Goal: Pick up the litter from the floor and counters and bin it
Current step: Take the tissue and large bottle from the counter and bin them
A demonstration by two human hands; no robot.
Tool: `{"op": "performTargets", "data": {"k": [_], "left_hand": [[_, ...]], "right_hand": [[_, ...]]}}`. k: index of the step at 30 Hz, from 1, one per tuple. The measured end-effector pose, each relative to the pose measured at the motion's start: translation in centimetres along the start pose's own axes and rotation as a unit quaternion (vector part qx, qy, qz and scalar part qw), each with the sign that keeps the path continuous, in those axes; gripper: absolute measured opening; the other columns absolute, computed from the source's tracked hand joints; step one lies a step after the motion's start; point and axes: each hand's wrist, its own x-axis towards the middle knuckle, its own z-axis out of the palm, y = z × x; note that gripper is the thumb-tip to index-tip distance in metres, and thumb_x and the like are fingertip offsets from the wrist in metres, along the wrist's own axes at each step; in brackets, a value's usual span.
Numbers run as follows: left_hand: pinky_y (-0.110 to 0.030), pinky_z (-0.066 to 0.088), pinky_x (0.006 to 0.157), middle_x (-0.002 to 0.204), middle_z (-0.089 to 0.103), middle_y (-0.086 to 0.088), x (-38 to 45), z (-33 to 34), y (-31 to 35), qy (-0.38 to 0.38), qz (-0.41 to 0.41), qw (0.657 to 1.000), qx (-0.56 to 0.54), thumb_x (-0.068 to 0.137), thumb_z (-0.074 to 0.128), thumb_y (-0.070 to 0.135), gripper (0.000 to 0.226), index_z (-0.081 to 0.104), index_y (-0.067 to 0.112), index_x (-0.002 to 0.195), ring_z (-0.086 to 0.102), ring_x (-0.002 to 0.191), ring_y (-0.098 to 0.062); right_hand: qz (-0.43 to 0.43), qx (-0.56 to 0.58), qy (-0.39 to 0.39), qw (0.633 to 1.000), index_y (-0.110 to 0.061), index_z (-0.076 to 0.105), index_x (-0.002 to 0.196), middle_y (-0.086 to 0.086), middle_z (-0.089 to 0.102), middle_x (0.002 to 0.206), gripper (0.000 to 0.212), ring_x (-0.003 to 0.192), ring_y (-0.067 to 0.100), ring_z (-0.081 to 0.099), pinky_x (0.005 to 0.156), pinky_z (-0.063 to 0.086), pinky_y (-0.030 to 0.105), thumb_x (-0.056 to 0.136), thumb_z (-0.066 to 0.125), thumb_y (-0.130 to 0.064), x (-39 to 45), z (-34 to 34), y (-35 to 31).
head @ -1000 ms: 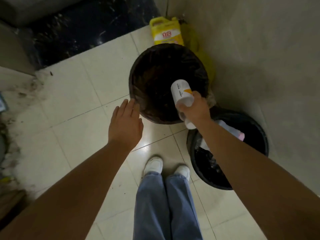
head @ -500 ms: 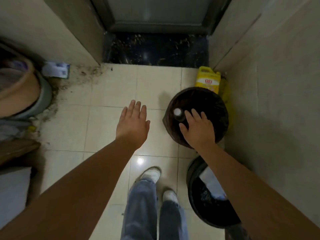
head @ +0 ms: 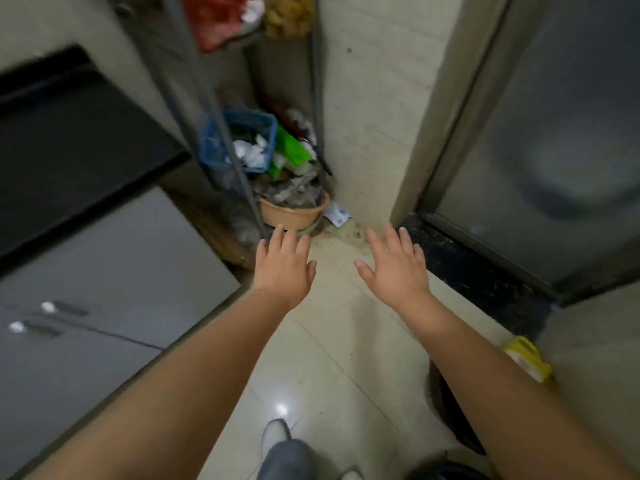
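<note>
Both hands are stretched out over the pale tiled floor, palms down, fingers spread and holding nothing. My left hand (head: 283, 268) hovers just in front of a tan basin (head: 294, 213) heaped with grey rubbish. My right hand (head: 394, 268) is level with it, a hand's width to the right. A white and blue scrap of paper (head: 337, 213) lies on the dirty floor in the corner beyond both hands. The dark bin (head: 446, 410) shows only as a sliver under my right forearm at the lower right.
A blue basket (head: 242, 142) with crumpled paper and green packaging sits on a metal rack above the basin. A grey cabinet (head: 86, 306) with a black counter fills the left. A metal door (head: 554, 133) with a dark threshold stands at the right. A yellow jug (head: 528, 358) is beside the bin.
My right hand let the white bottle fall into the bin and came away empty. My view swung left from the bins to the cluttered corner, both hands now reaching toward it.
</note>
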Motion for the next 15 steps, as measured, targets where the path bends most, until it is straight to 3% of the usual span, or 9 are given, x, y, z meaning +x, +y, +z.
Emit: {"op": "performTargets", "data": {"k": [6,15], "left_hand": [[-0.047,0.020,0.119,0.150,0.029,-0.015,-6.9,-4.5,-17.2,0.040,-0.176,0.983,-0.035,0.100,0.035,0.033,0.047,0.032,0.009,0.141,0.017,0.145,-0.029],[-0.047,0.015,0.119,0.156,0.019,-0.013,-19.0,-5.7,-43.6,0.083,-0.365,0.925,-0.070,0.100,0.036,0.033,0.050,0.028,0.011,0.144,0.010,0.148,-0.028]], "right_hand": [[-0.145,-0.044,0.003,0.988,-0.019,0.019,0.149,0.009,0.012,0.160,0.059,0.148,0.029,0.008,0.119,0.016,0.046,0.097,0.035,-0.042,1.1,-1.9,-18.8],[-0.310,-0.079,-0.014,0.947,-0.021,0.016,0.149,0.008,0.009,0.161,0.059,0.148,0.028,0.006,0.119,0.015,0.047,0.097,0.035,-0.042,-1.4,1.5,-49.0]]}}
